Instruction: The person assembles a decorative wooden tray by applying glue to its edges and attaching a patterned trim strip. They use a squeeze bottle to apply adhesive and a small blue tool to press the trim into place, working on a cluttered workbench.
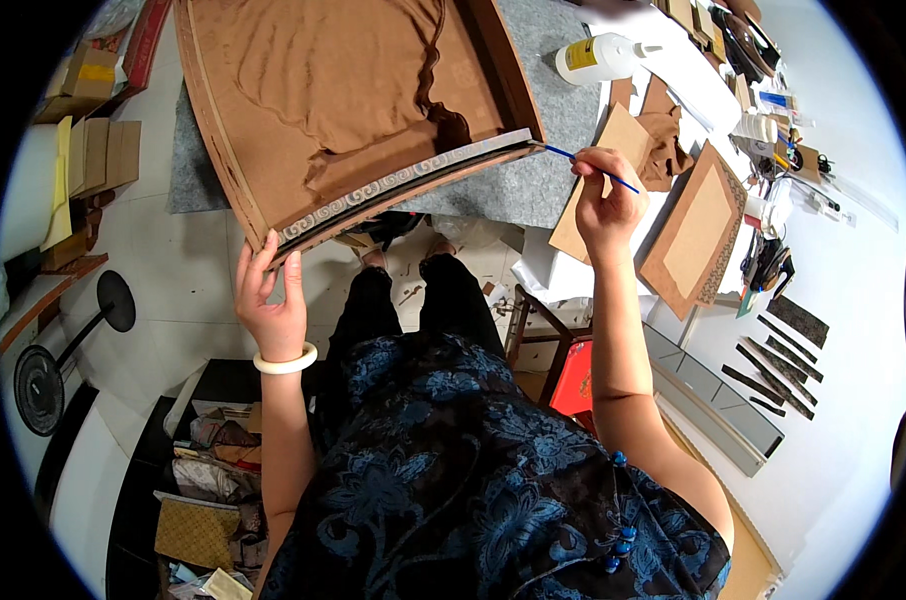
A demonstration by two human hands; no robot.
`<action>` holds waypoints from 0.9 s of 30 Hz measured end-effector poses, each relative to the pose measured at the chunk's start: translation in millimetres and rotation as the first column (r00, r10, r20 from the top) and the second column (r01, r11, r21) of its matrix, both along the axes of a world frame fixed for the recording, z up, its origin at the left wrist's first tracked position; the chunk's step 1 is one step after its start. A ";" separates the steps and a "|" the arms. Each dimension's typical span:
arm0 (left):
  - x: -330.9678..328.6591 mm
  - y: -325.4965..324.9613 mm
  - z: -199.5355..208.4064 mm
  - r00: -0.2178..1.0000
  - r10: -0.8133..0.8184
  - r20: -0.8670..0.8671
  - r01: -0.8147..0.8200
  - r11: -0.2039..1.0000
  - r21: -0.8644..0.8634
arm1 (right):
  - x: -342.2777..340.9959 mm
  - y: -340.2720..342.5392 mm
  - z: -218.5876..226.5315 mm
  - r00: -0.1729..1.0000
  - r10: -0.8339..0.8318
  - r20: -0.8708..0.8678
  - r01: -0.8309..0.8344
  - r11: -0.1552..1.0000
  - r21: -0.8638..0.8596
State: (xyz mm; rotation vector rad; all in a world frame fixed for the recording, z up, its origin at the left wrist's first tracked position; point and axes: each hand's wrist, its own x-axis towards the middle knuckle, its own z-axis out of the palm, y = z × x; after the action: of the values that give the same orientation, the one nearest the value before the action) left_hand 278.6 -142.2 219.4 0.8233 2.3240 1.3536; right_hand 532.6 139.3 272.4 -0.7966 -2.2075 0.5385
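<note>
A shallow brown tray (508, 70), lined with wrinkled brown cloth, lies tilted at the work table's near edge. Along its near side runs a strip with pale scroll patterns (373, 190), above a dark band. My left hand (273, 315) grips the tray's near left corner, thumb below and fingers on the edge. In my right hand (610, 200) is a thin blue-handled brush (561, 152), pinched like a pen. Its tip meets the near right corner of the tray, at the strip's end; the tip itself is too small to make out. A glossy dark brown streak (451, 128) marks the lining.
Grey felt (528, 190) covers the table. Toward the right lie a white squeeze bottle (598, 58), a crumpled brown cloth (665, 150), a board with a patterned border (688, 240) and several dark strips (773, 370). Cardboard boxes (103, 155) stand at left, and a red stool (575, 378) nearer me.
</note>
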 end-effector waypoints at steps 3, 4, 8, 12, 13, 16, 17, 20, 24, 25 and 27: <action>-0.3 0.1 -0.8 1.000 -0.002 -0.004 0.002 1.000 -0.005 | -4.0 -3.9 -0.1 0.996 0.068 -0.055 -0.072 0.995 -0.070; -0.1 0.0 -0.6 1.000 -0.001 -0.003 0.001 1.000 -0.005 | -4.6 -3.4 1.2 0.995 0.081 -0.057 -0.086 0.993 -0.081; 0.1 -0.2 -0.2 1.000 0.003 0.000 -0.003 1.000 -0.008 | -4.3 -0.8 6.6 0.991 0.091 -0.097 -0.105 0.984 -0.144; 1.2 0.6 2.6 1.000 0.016 0.005 -0.015 1.000 -0.020 | 1.4 0.1 13.1 0.979 0.042 -0.198 -0.083 0.976 -0.201; 1.9 1.7 3.3 1.000 0.015 0.010 -0.015 1.000 -0.018 | 1.5 2.7 15.8 0.985 0.047 -0.166 -0.077 0.981 -0.178; 0.7 -0.3 0.3 1.000 0.014 0.026 -0.015 1.000 0.007 | 0.9 12.3 15.7 0.999 0.015 0.037 -0.010 0.991 -0.130; 0.8 0.1 0.5 1.000 0.013 0.027 -0.013 1.000 0.007 | -1.2 12.5 15.8 0.998 0.013 0.054 -0.004 0.989 -0.150; 0.8 1.0 1.3 1.000 0.007 0.028 -0.007 1.000 0.005 | -6.2 10.5 12.3 0.995 0.015 0.099 0.005 0.979 -0.206; 0.6 0.5 1.8 1.000 0.006 0.026 -0.005 1.000 -0.007 | -9.1 7.9 10.5 0.999 -0.001 0.050 0.016 0.955 -0.297; 0.7 0.6 2.1 1.000 0.005 0.024 -0.005 1.000 -0.012 | -5.7 8.9 5.6 0.998 -0.003 0.055 0.018 0.957 -0.289; 0.4 -0.4 -0.5 1.000 0.006 0.023 -0.006 1.000 -0.004 | -3.5 10.9 -1.8 0.999 -0.009 0.052 0.025 0.952 -0.304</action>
State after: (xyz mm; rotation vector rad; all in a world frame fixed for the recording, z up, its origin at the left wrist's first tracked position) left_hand 279.0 -142.6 218.9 0.7968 2.3129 1.3533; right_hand 529.2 150.2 270.6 -0.9961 -2.1890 0.8743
